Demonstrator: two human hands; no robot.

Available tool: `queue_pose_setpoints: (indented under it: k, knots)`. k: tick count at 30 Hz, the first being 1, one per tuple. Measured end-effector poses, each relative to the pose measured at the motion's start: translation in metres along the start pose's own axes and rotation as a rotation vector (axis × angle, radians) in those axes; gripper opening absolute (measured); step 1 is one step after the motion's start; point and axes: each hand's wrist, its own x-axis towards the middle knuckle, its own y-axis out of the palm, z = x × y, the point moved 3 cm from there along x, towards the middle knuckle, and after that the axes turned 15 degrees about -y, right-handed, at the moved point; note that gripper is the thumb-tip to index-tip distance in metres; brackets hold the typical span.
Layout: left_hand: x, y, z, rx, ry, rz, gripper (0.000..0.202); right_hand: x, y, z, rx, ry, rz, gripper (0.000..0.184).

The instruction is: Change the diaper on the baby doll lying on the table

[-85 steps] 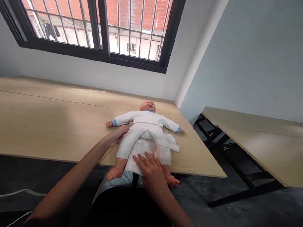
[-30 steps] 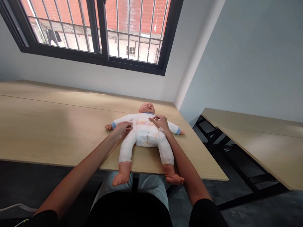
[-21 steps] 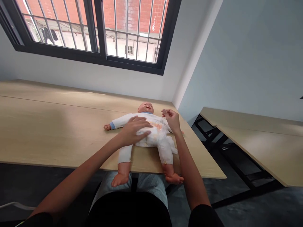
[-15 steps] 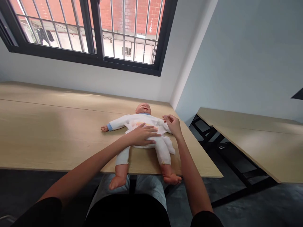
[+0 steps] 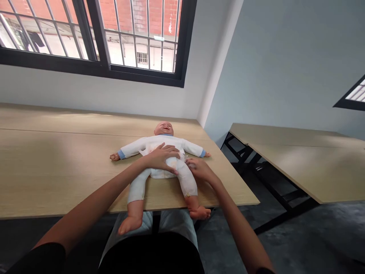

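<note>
A baby doll (image 5: 186,180) lies on its back on the table, in a white suit with blue cuffs and collar. Its feet reach past the front edge. Around its waist is a thin white diaper (image 5: 162,174), partly covered by my hands. My left hand (image 5: 161,156) rests on the doll's belly with its fingers spread. At the hip on the right side, my right hand (image 5: 199,168) has its fingers curled in on the diaper's edge. A small white bit shows at its fingertips, which are slightly blurred.
The light wooden table (image 5: 71,171) ends just right of the doll. Beyond a gap stands a second table (image 5: 285,163) on black metal legs (image 5: 273,190). A barred window (image 5: 139,38) is in the wall behind.
My right hand has moved from above the doll's arm down to its hip. The loose white flap there no longer hangs out. My left hand stays on the belly; the view has shifted right.
</note>
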Motion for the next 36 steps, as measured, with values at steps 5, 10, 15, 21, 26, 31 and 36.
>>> queue_pose_setpoints:
  k: [5,10,15,21,26,31,36]
  knots:
    - [-0.003,0.003,0.006,-0.066,0.024,-0.048,0.063,0.050,-0.021,-0.020,0.016,-0.039,0.054,0.024]
    - [-0.005,0.005,0.008,-0.096,0.030,-0.063,0.061,0.056,-0.019,-0.036,0.056,0.006,-0.116,0.019]
    - [-0.005,0.006,0.008,-0.099,0.030,-0.064,0.058,0.050,-0.017,-0.047,-0.041,0.078,-0.134,0.016]
    - [-0.007,0.004,0.004,-0.099,0.023,-0.095,0.061,0.046,-0.003,-0.053,-0.093,0.166,-0.060,0.010]
    - [-0.008,0.003,0.002,-0.065,0.014,-0.095,0.064,0.055,0.001,-0.047,-0.153,0.239,-0.188,0.025]
    - [-0.007,0.005,0.004,-0.068,0.023,-0.093,0.067,0.021,-0.034,-0.044,-0.097,0.280,-0.316,0.033]
    - [-0.006,0.007,0.005,-0.091,-0.013,-0.065,0.054,-0.030,-0.030,-0.046,-0.252,0.420,-0.256,0.038]
